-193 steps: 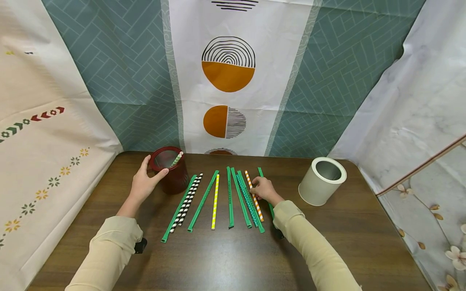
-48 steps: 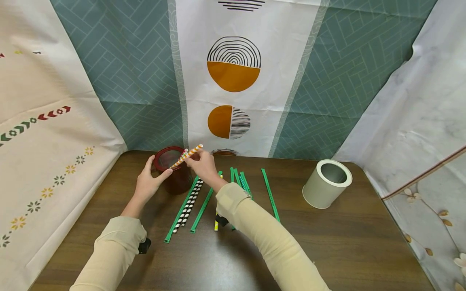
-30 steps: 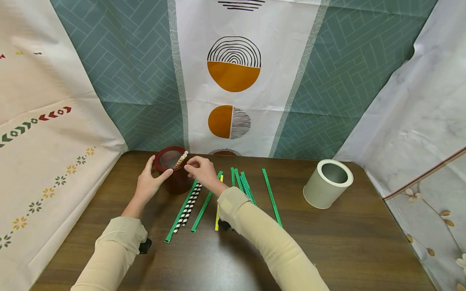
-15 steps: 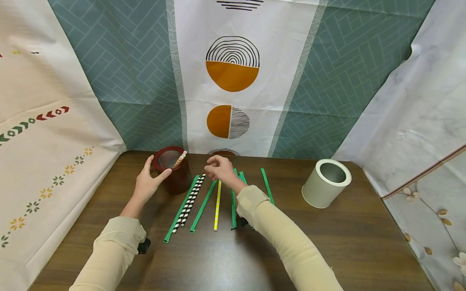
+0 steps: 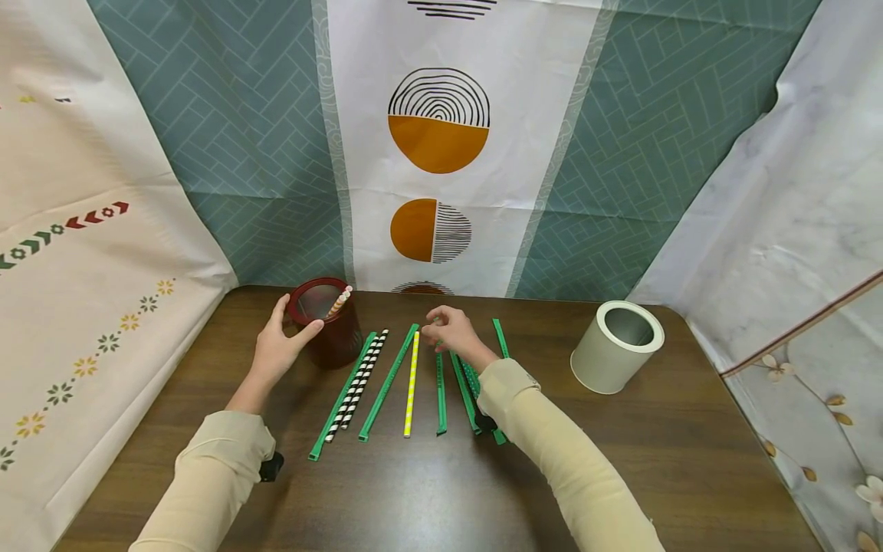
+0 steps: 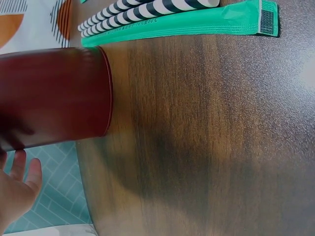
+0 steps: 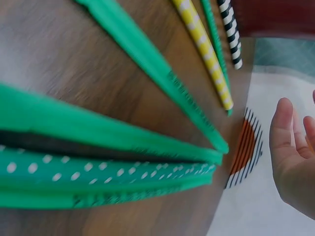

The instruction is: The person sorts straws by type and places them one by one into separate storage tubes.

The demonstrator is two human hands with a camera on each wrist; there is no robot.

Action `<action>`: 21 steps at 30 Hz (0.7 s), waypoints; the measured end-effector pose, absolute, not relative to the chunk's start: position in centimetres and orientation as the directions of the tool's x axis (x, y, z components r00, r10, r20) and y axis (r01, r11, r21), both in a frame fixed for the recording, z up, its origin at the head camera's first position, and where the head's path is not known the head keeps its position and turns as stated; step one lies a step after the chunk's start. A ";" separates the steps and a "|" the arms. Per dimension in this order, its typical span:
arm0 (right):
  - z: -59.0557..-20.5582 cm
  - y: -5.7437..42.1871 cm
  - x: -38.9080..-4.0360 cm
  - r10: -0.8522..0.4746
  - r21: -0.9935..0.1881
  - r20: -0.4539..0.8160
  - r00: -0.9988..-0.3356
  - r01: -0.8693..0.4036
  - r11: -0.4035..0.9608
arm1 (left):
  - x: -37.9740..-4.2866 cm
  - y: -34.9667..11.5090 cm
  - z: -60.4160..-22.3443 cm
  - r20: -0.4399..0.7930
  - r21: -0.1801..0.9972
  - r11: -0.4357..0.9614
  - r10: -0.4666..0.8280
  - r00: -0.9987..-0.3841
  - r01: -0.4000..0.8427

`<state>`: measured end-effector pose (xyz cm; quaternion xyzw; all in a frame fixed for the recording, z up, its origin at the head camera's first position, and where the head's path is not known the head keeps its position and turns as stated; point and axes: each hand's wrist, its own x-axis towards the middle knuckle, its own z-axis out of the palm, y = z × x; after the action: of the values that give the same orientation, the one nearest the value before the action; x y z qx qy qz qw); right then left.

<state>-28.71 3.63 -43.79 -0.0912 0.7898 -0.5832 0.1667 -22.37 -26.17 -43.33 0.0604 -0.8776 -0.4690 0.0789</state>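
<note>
Several straws (image 5: 411, 387) waiting beside the red cup (image 5: 334, 341)

I'm gripping the cup at the table's (image 5: 586, 460) back left, left hand (image 5: 274, 349) spanning its rim with thumb and fingers; striped straws (image 5: 338, 303) are leaning inside. The right hand (image 5: 456, 336) is hovering near the green straws (image 5: 441, 399), fingers loosely parted, holding nothing. I'm judging this a reach between placements, the next move calling for pinching one straw.

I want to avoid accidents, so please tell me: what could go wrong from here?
The dark red cup, held by the left hand, might tip if knocked, spilling the straws leaning inside. The dotted straw lies against a green-wrapped straw, so the right hand could accidentally disturb both.
</note>
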 end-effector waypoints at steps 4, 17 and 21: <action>-44.6 4.6 -29.0 -0.320 -0.938 -0.197 -0.927 0.083 0.338 | -22.4 -26.1 -43.3 0.075 0.833 0.552 -0.185 -0.980 -0.040; -46.8 7.5 -29.3 -0.291 -0.896 -0.280 -0.915 0.140 0.422 | -22.4 -26.1 -43.5 0.077 0.836 0.548 -0.183 -0.980 -0.037; -47.2 8.2 -29.3 -0.286 -0.885 -0.290 -0.913 0.142 0.444 | -22.4 -26.1 -43.4 0.080 0.838 0.545 -0.182 -0.980 -0.032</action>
<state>-29.25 8.16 -47.23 -0.0437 0.8249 -0.5255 0.2037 -22.39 -26.11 -43.41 0.0610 -0.8754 -0.4730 0.0789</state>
